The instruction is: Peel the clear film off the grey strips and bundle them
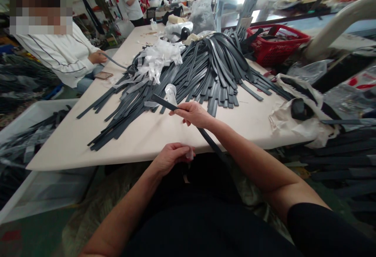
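Observation:
My right hand (195,114) grips a dark grey flat strap (165,102) near one end. That end points up and left over the table, and the rest hangs below my wrist past the table edge. Lower and to the left, my left hand (173,157) is closed at the table's front edge, pinching a small translucent white piece of film (190,154). A large heap of similar grey straps (199,73) spreads across the table (141,135) in front of me. On the heap lie crumpled white plastic strips (160,59). A small clear roll (170,92) stands just beyond my right hand.
A person in a white top (63,49) sits at the left, holding a strap. Near them lies a phone (103,75). A white bin (61,186) with straps stands at lower left. A red basket (277,47) and a cloth bag (293,122) are on the right.

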`<state>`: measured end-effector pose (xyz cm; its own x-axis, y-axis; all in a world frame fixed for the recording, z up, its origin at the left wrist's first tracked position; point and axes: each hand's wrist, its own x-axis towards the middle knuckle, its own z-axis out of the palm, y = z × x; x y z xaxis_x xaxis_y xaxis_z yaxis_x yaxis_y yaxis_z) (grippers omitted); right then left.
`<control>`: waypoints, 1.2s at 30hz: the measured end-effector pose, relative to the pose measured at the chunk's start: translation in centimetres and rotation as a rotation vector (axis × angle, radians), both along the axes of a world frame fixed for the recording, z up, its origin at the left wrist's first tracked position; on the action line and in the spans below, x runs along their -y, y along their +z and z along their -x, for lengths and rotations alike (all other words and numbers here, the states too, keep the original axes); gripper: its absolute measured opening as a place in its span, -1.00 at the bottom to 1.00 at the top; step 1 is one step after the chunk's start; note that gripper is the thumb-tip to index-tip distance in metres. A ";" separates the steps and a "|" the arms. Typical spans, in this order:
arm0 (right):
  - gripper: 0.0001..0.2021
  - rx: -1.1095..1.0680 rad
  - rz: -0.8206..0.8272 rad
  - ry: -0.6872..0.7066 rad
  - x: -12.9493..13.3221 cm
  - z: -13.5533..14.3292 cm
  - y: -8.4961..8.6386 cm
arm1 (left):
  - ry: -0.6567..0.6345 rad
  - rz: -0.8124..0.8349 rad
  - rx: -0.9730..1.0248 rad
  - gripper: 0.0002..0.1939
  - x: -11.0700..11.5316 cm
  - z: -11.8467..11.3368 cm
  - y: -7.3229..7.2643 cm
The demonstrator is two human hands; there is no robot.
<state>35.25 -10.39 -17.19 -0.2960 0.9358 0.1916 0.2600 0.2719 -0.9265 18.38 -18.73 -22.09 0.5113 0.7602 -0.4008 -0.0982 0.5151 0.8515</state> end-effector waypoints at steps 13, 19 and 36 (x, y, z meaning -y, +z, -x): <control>-0.68 0.166 -0.027 -0.225 17.4 -6.6 -4.6 | 0.428 0.225 0.314 -0.89 -0.6 -2.0 -1.2; -0.70 0.198 -0.031 -0.180 19.9 -5.6 -5.4 | 0.370 0.250 0.287 -0.89 0.1 -3.6 -0.7; -0.66 0.123 0.118 -0.182 18.9 -6.4 -5.9 | 0.285 0.272 0.220 -0.88 0.9 -3.8 -1.6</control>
